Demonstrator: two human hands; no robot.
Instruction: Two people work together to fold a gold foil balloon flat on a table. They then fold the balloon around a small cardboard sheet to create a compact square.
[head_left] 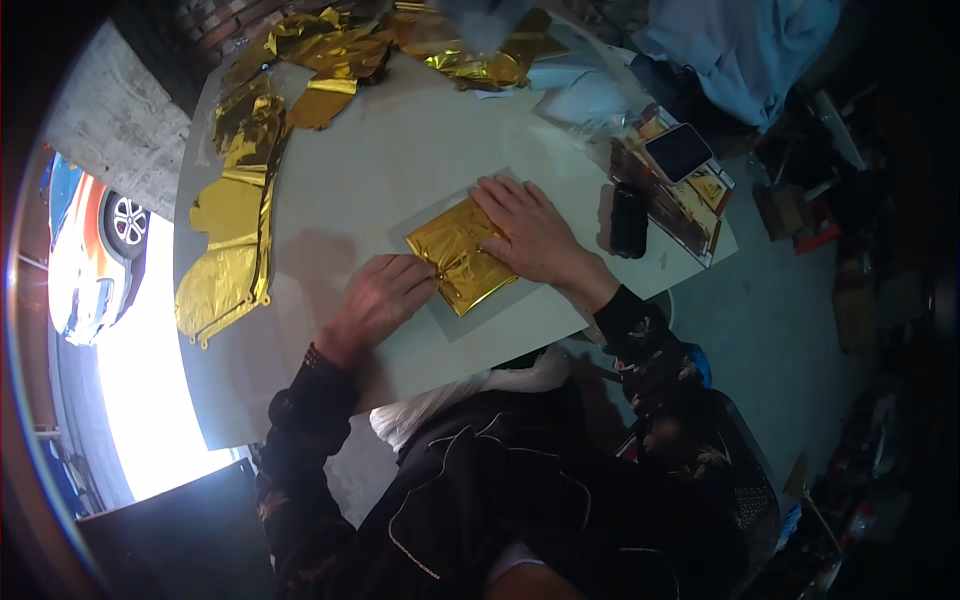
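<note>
A folded square of shiny gold foil (462, 268) lies on a greyish, see-through plastic sheet (447, 318) near the table's front edge. My left hand (378, 302) is closed at the foil's left side, its fingertips pinching the edge. Across the upper right part of the foil rests my right hand (530, 228), palm down with fingers stretched out and pressing on it. The foil is creased near the left fingertips. What lies under my right palm is hidden.
Flat gold foil shapes (232, 235) line the table's left side, with more crumpled gold foil (340, 60) along the back. To the right are a black case (628, 220), a phone (678, 153) and a printed sheet (665, 195). Clear plastic bags (585, 100) lie behind them.
</note>
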